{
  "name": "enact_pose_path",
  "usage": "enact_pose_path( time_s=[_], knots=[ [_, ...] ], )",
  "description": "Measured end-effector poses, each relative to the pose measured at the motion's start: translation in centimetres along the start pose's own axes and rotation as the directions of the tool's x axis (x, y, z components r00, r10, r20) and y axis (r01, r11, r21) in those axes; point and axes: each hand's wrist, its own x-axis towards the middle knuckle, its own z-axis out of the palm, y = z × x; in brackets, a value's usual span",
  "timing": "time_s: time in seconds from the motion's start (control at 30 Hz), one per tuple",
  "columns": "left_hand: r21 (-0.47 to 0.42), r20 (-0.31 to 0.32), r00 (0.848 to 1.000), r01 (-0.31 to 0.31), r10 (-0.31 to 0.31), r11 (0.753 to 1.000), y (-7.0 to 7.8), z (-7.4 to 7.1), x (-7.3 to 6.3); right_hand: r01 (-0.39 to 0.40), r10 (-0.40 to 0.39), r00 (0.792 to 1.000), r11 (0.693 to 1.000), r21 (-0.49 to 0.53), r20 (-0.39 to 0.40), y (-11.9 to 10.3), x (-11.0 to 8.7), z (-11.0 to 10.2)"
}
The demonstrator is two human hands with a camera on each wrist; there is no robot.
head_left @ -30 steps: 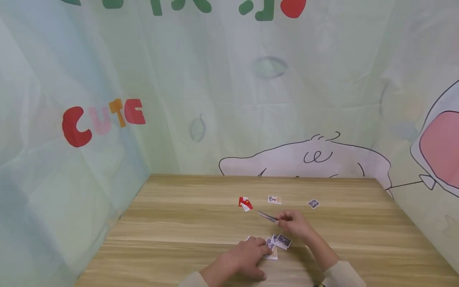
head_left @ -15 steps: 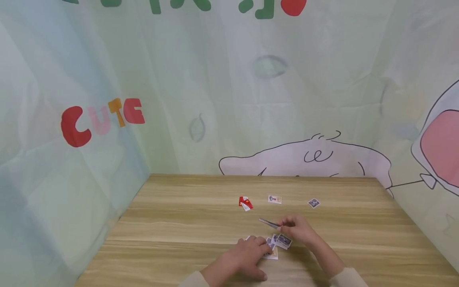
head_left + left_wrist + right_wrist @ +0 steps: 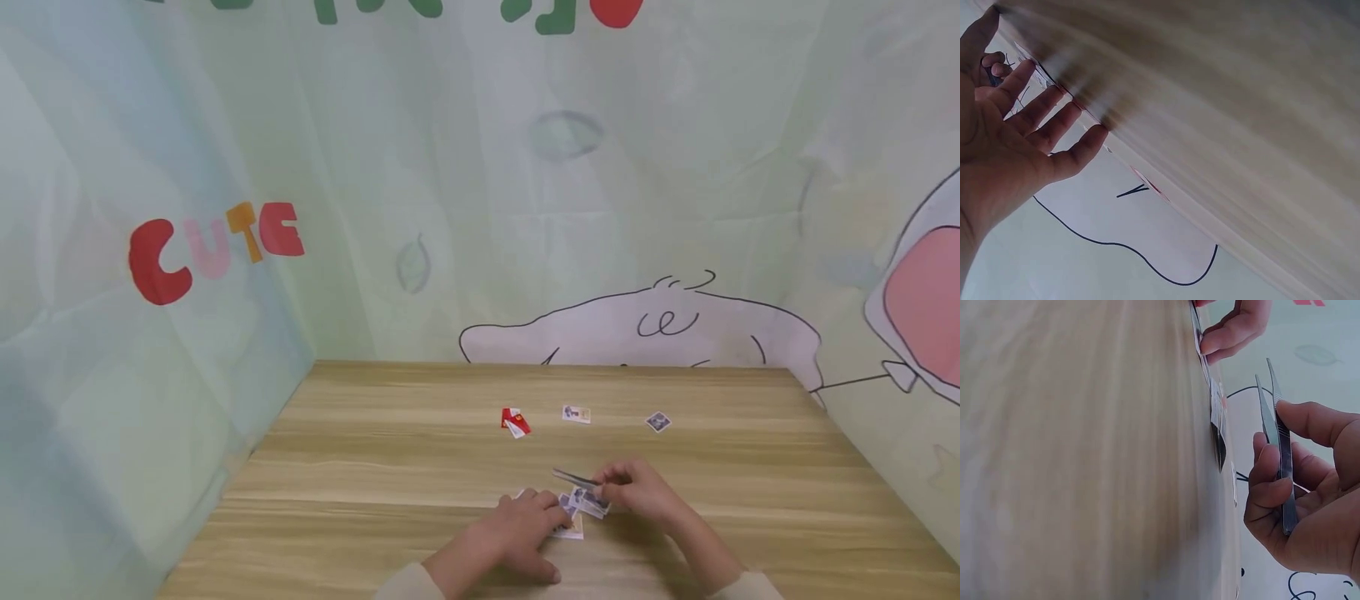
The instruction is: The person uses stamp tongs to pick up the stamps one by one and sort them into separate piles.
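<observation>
Looks like a careful pick-up with tweezers (image 3: 1285, 450) from a loose heap of picture cards (image 3: 588, 502) on the table (image 3: 337, 450), roughly midway between the left and right edges and well short of the far edge. Use the left hand (image 3: 525, 533), spread out with fingertips resting on cards at the heap's left-edge side, as a light anchor; press just enough to prevent sliding. Note the right hand (image 3: 641, 493) pinching the tweezers between thumb and fingers, with tips slightly apart, nothing between, and aimed toward the left edge just beyond the heap. Swing the tips round toward the near edge and down to a single rim. Favour the card seemingly curled up off the table in the right wrist view: slip one tip under, close gently, lift straight to spare the neighbours. Avoid a hard squeeze, likely to crease or flick thin card. Steer clear of the red pieces (image 3: 517, 422), pale card (image 3: 577, 414) and diamond-turned dark card (image 3: 658, 422) nearer the far edge.
</observation>
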Motion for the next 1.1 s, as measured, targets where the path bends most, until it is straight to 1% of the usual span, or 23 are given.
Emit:
enact_pose_path(
  time_s=[0.1, 0.2, 0.43, 0.77, 1.1],
  knots=[
    [-0.005, 0.004, 1.0, 0.001, -0.001, 1.0, 0.1, -0.2, -0.1, 0.008, -0.008, 1.0, 1.0, -0.018, 0.01, 0.1, -0.2, -0.2],
    [-0.003, 0.005, 1.0, 0.002, -0.002, 1.0, 0.1, -0.2, 0.0, 0.002, -0.002, 1.0, 1.0, -0.019, 0.014, 0.2, -0.5, -0.3],
    [0.009, 0.0, 1.0, 0.005, -0.005, 1.0, 0.1, -0.1, 0.0, -0.001, 0.002, 1.0, 0.998, -0.058, 0.029, 0.2, -1.3, -0.6],
    [-0.003, -0.001, 1.0, 0.004, -0.004, 1.0, 0.1, -0.2, -0.1, -0.012, 0.016, 0.998, 0.998, -0.054, 0.069, 0.8, -2.2, -1.3],
    [-0.045, 0.009, 1.0, 0.012, -0.012, 0.999, 0.0, -0.1, 0.0, 0.003, 0.005, 0.993, 0.998, -0.068, 0.117, 1.2, -3.3, -2.0]
  ],
)
